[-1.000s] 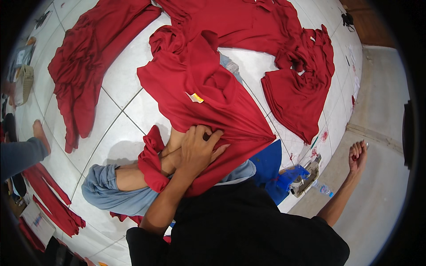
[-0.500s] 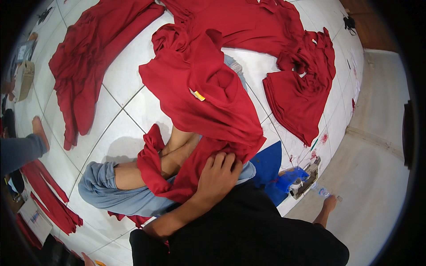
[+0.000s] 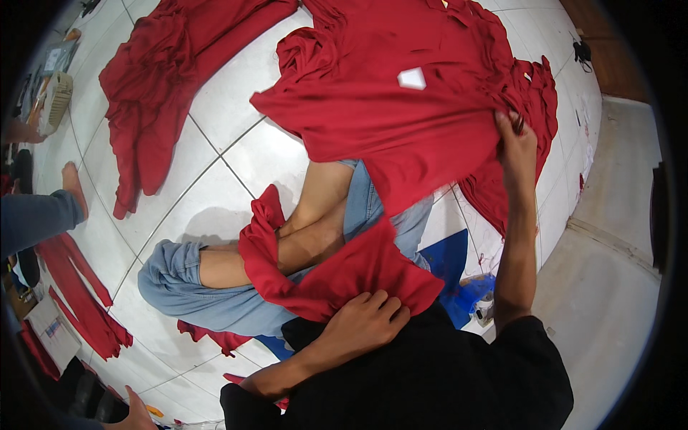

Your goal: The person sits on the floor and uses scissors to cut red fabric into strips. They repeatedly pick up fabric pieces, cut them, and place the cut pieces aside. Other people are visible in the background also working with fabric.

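One setting-aside step, seemingly: your right hand [image 3: 514, 135] pinches the garment [image 3: 423, 122], next needing release; left hand [image 3: 370, 315] covers red strip [image 3: 358, 276], grip hidden.

The floor [image 3: 229, 93] is showing white tiles, with dark lines running between them. A wrinkled red garment [image 3: 147, 93] is lying at the upper left, and a large red garment [image 3: 351, 29] is spreading across the top. Narrow red strips [image 3: 89, 301] are stretching out at the lower left, below a bare foot [image 3: 74, 188]. A blue mat [image 3: 450, 264] is lying beside the person's bent right leg [image 3: 405, 222].
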Tool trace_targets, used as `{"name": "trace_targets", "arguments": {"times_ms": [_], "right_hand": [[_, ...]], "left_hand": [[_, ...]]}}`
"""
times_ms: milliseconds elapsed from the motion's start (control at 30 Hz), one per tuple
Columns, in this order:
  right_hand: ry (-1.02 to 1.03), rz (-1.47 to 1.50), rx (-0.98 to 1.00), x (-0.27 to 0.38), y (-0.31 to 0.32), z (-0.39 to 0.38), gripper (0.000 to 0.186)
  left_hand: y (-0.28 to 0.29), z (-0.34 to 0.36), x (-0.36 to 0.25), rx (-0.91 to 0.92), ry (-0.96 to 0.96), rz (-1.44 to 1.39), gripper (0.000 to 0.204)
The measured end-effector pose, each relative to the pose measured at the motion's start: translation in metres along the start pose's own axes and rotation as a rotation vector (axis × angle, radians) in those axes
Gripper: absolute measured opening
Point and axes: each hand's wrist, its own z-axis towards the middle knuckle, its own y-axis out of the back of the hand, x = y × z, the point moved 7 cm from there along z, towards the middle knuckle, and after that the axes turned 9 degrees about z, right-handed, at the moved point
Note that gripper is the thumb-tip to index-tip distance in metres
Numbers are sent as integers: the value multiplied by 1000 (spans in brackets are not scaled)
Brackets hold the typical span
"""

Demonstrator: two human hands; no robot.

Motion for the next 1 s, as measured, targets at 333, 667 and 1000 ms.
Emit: {"name": "trace_targets", "arguments": {"times_ms": [333,667,1000], "right_hand": [[608,-622,188,10,-43,-32,20],[772,-532,854,-17,-82,-157,29],[777,-410,646,33,-112,-136,29]], "left_hand": [[32,31,113,-509,648,-304,21],[-9,42,135,-446,705,-801,22],[15,38,152,-499,826,-1201,20]]}}
